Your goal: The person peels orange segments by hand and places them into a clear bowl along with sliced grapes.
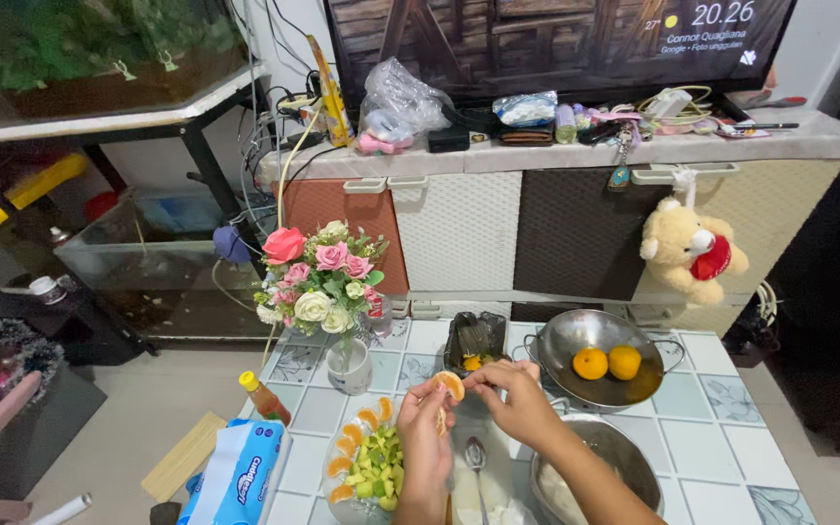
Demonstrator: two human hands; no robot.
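Fingers of L hand (427, 413) & R hand (509, 389) pinching orange segment (451, 385), plate (334, 483) partly hidden, cut off

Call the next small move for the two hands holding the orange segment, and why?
Probably set the orange segment down on the glass plate, in the open stretch of its rim. Both the left hand and right hand pinch it just above that plate, where other segments already ring the chopped green fruit. Whether pith remains to strip is too small to tell.
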